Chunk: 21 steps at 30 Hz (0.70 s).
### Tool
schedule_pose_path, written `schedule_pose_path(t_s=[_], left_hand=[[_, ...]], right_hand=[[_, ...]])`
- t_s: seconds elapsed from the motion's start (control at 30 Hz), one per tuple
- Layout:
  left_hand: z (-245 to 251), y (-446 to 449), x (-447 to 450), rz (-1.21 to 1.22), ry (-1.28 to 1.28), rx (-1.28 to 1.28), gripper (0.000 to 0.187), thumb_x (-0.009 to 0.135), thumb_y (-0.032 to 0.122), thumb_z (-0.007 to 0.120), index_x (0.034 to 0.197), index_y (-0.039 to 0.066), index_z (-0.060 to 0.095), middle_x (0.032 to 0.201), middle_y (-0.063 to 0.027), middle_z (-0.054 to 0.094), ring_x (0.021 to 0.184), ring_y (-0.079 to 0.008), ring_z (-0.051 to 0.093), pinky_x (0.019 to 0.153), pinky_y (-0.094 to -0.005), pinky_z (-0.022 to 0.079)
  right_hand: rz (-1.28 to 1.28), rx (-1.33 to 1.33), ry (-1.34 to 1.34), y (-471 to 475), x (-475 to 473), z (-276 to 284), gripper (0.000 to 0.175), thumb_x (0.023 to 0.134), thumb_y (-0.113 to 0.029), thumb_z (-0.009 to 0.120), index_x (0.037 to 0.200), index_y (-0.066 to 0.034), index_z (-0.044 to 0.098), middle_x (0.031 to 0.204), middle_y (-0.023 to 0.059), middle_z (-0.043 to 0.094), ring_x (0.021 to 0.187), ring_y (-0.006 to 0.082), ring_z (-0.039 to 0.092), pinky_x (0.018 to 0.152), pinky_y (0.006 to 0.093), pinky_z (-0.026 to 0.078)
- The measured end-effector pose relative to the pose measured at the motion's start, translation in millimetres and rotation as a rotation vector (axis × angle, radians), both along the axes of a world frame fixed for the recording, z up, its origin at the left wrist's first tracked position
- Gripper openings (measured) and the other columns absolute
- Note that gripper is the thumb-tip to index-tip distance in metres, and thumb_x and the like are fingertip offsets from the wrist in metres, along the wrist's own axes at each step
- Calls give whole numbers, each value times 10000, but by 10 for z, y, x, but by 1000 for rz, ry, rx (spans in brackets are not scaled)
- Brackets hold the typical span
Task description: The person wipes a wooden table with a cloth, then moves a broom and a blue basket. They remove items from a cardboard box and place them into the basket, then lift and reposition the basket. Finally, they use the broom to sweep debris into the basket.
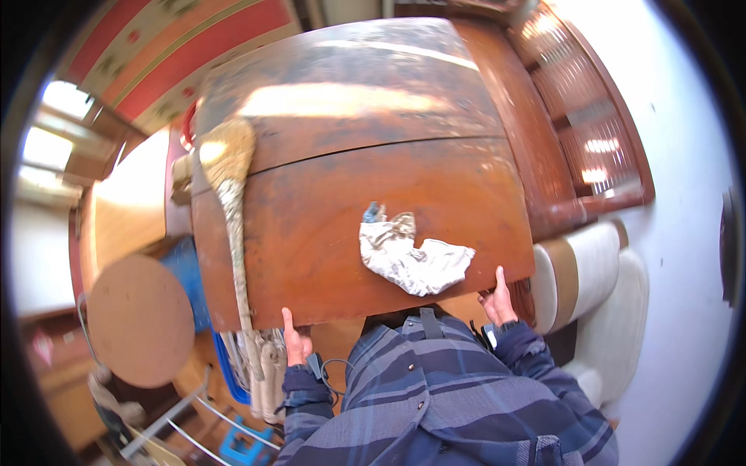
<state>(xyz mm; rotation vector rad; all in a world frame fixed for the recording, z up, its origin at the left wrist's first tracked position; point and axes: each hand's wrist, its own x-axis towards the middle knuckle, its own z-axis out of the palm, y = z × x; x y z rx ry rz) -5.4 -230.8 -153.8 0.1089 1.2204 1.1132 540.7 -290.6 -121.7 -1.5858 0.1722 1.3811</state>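
Before me stands a worn wooden table (326, 233) with a seam across its top. My left hand (296, 341) grips its near edge toward the left, thumb on top and fingers hidden under the board. At the right end of the same edge, my right hand (499, 300) holds on in the same way. A crumpled white cloth (415, 256), stained brown with a blue tip, lies on the tabletop nearer my right hand. Along the table's left side lies a long-handled straw broom (230, 151), its wrapped handle reaching past the near edge beside my left hand.
A wooden bench with a slatted back (583, 134) stands at the right, near a white and tan cushion (583, 274). To the left are a round brown stool top (140, 320), a blue plastic stool (245, 440) and a blue bin (233, 373). A red striped cover (192, 58) shows behind.
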Motion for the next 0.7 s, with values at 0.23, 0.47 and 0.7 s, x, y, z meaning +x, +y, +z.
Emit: schedule_pose_path(t_s=[0.23,0.47,0.7], left_hand=[[106,71,-117,-72,138,-220,966,877,794,662,1557,136,469,1542,-86,540,1363,-303,513,1133,-474,397],[301,120,-376,-192,590,-554,1051,816,995,433,1238,50,612,1076,-122,643,839,-230,550,635,-354,424],[1024,420,1224,23,1306,53,646,1021,572,636,1054,-72,625,968,-128,654,887,-239,604,843,-393,507]], right_hand=[[58,1,-17,10,-72,252,689,1017,-732,509,1359,-147,630,1202,5,709,996,166,636,800,339,491],[124,71,167,-540,703,199,732,1018,-699,547,1281,-20,618,1106,117,715,1056,258,722,868,369,532],[-13,98,124,-1422,2265,-82,571,1065,-579,562,1224,-34,612,1032,90,700,1003,233,737,821,351,549]])
